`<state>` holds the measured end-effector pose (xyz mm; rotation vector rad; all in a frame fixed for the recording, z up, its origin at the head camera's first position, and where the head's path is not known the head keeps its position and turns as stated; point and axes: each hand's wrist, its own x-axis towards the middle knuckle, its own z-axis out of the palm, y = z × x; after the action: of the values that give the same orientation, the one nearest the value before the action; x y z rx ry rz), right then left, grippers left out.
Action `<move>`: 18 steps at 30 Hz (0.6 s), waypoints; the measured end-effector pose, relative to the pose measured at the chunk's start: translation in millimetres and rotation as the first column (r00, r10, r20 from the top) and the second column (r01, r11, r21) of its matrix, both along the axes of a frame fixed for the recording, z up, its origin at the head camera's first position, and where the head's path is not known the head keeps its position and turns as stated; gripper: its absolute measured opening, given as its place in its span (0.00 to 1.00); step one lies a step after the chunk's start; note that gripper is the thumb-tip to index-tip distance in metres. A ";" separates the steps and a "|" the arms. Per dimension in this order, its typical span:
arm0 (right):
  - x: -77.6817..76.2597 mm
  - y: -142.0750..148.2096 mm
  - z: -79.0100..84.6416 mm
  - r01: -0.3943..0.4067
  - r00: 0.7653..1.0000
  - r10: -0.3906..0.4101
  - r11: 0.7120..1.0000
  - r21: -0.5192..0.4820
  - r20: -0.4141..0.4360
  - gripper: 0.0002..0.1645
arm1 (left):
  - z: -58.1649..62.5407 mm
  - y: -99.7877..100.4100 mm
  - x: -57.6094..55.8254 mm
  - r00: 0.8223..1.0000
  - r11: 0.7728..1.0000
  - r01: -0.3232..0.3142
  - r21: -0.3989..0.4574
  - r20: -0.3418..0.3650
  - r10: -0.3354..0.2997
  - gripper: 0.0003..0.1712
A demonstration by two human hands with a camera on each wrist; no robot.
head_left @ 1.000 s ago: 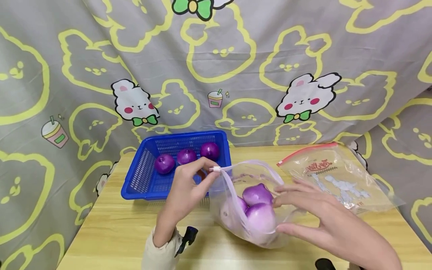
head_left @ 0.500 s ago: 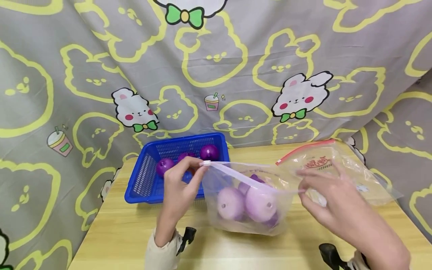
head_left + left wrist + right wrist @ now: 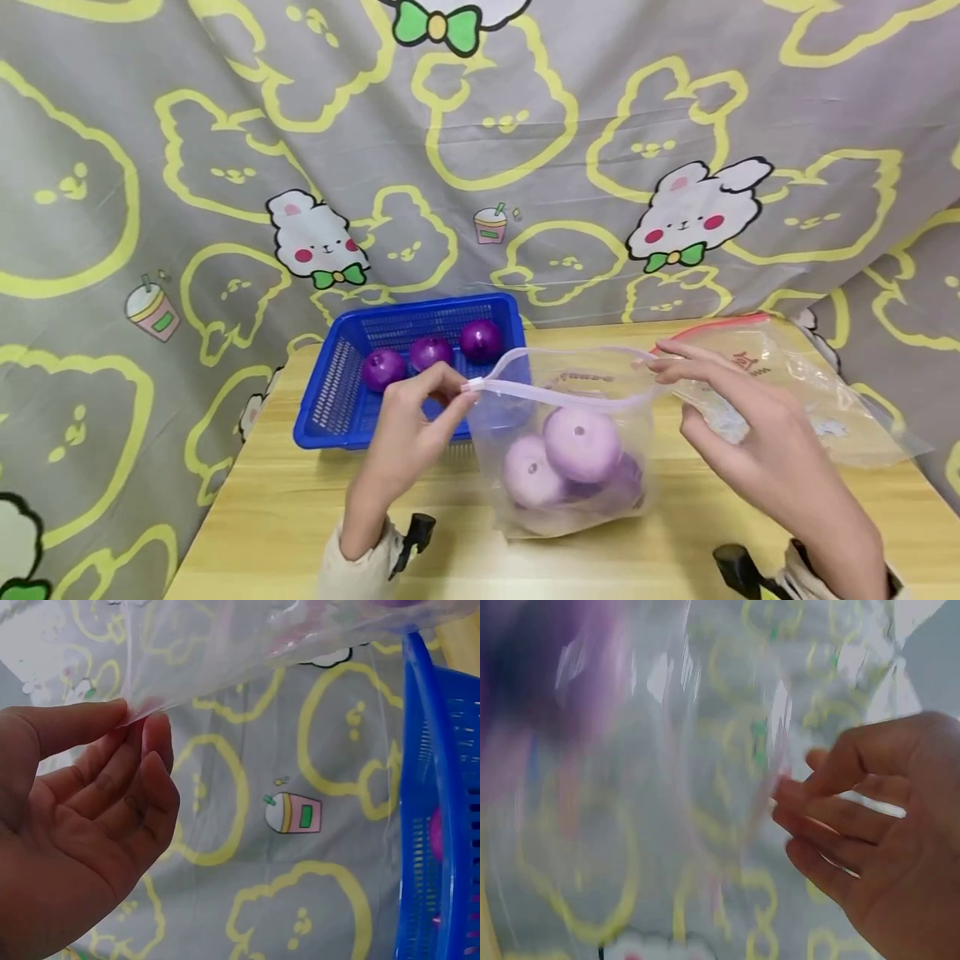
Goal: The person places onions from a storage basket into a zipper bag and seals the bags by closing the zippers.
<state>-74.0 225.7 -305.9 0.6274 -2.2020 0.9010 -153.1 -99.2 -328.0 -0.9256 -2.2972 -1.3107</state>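
Note:
A clear zip bag [image 3: 491, 454] stands on the table with several purple onions [image 3: 582, 442] inside, its mouth spread apart. My left hand [image 3: 408, 442] pinches the left corner of the mouth by the white slider [image 3: 474, 384]; the left wrist view shows thumb and fingertips meeting on the film. At the opposite corner, my right hand [image 3: 765, 442] has its fingers extended, fingertips right at the rim and thumb apart from them. In the right wrist view the bag is blurred beside the right hand [image 3: 885, 817].
Behind the left hand, a blue plastic basket [image 3: 318, 417] holds three purple onions [image 3: 431, 355]. A second clear bag with a red zip strip [image 3: 810, 400] lies flat at the right, partly behind my right hand. A patterned grey curtain [image 3: 540, 275] hangs along the table's back.
My right hand first was at the bag's right side, then drew the mouth taut and narrow. Now the mouth is wide again and the onions have shifted. The left hand keeps its pinch.

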 end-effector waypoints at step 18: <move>-25.8 -138.8 6.4 -0.120 0.992 0.128 0.962 0.243 -0.015 0.13 | 13.1 -1.7 23.2 0.986 0.990 0.039 -0.139 -0.156 -0.060 0.06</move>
<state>-99.9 86.9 -299.5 0.8970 -2.2845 0.6828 -129.9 -100.8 -315.0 -1.0969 -2.2738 -1.0677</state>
